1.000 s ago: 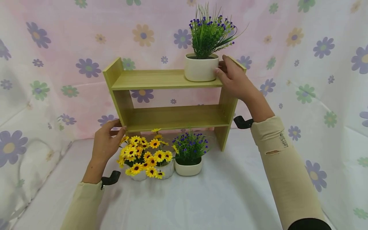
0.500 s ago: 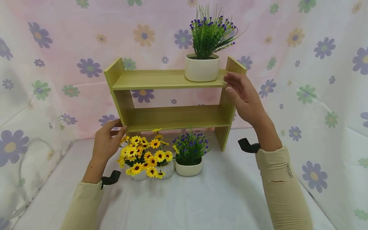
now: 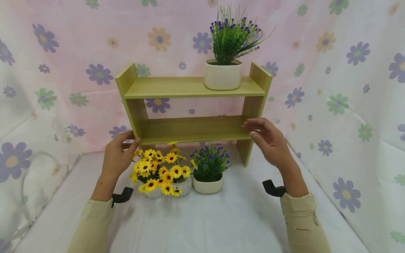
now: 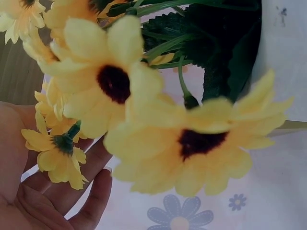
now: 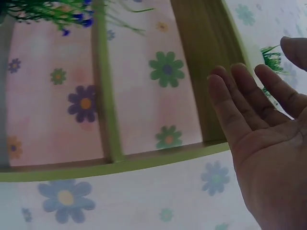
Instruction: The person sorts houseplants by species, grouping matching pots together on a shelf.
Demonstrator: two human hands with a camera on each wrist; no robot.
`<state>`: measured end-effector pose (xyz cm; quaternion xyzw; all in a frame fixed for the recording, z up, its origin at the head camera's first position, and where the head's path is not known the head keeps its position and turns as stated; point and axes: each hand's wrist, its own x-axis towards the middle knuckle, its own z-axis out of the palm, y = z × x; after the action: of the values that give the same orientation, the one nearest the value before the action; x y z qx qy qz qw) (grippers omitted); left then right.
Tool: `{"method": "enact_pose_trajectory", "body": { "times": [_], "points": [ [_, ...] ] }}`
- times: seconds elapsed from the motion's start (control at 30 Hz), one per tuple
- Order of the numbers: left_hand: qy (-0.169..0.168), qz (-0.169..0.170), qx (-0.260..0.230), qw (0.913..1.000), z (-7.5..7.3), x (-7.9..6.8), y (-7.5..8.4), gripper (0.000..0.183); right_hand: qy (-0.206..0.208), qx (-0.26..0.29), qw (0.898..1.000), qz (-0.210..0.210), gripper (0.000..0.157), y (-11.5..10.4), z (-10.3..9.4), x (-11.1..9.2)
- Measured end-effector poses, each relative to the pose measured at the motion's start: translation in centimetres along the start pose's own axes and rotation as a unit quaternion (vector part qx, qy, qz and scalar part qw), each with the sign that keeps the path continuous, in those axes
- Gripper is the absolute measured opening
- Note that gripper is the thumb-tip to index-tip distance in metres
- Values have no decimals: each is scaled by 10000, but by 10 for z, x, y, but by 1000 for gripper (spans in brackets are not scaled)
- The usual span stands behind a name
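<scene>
A light wooden two-tier shelf (image 3: 190, 128) stands on the white cloth. At its left side panel my left hand (image 3: 117, 156) holds the lower edge between thumb and fingers; yellow flowers (image 4: 192, 148) cover part of that hand's surroundings in the left wrist view. My right hand (image 3: 267, 140), fingers loosely extended and holding nothing, hovers by the right end of the lower board. A white pot (image 3: 223, 75) of tall grass with purple flowers (image 3: 232, 38) sits on the right part of the top board. The right wrist view shows my right palm (image 5: 278, 153) with fingers spread.
Before the shelf, white pots (image 3: 186, 186) of yellow daisies (image 3: 162, 172) stand at the left. Beside them is a cream pot (image 3: 207, 186) with a shorter purple-flowered plant (image 3: 210, 160). A flower-printed cloth (image 3: 335, 123) hangs behind and along both sides.
My right hand has let go of the white pot on the top board, drawn away to the right, and come down to the lower board's level. The left hand has stayed put.
</scene>
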<state>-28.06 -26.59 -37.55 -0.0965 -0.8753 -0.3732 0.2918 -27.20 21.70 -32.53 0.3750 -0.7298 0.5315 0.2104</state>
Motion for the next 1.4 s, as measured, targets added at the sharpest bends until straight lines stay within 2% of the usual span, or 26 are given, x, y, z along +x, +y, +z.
{"method": "enact_pose_trajectory", "body": {
  "times": [0.1,0.2,0.4,0.53,0.73,0.93,1.1,1.23,1.3,1.4],
  "points": [
    [7,10,0,10000,0,0,0,42,-276,24,9989,371,31,10,2,-10],
    [-2,3,-6,10000,0,1,0,42,-754,216,9947,665,28,18,3,-16],
    [47,20,25,10000,-2,0,1,41,-1597,454,9777,1282,24,28,4,-18],
    [100,33,45,9999,-3,0,1,41,-1907,431,9645,1774,19,35,6,-21],
    [93,36,106,9999,-1,0,0,41,-2206,294,9530,2057,22,54,10,-28],
    [105,47,74,9999,-1,0,0,41,-2512,332,9381,2360,40,71,23,-33],
    [54,-9,74,10000,-1,-1,1,41,-2641,233,9220,2821,73,78,40,-38],
    [26,-52,85,9999,0,-1,1,41,-2839,329,9029,3210,95,82,56,-42],
    [32,-54,73,10000,0,-1,1,41,-2938,371,8982,3250,98,85,63,-44],
    [35,-38,45,10000,2,-1,1,41,-3024,325,8990,3153,99,89,74,-48]
  ]
}}
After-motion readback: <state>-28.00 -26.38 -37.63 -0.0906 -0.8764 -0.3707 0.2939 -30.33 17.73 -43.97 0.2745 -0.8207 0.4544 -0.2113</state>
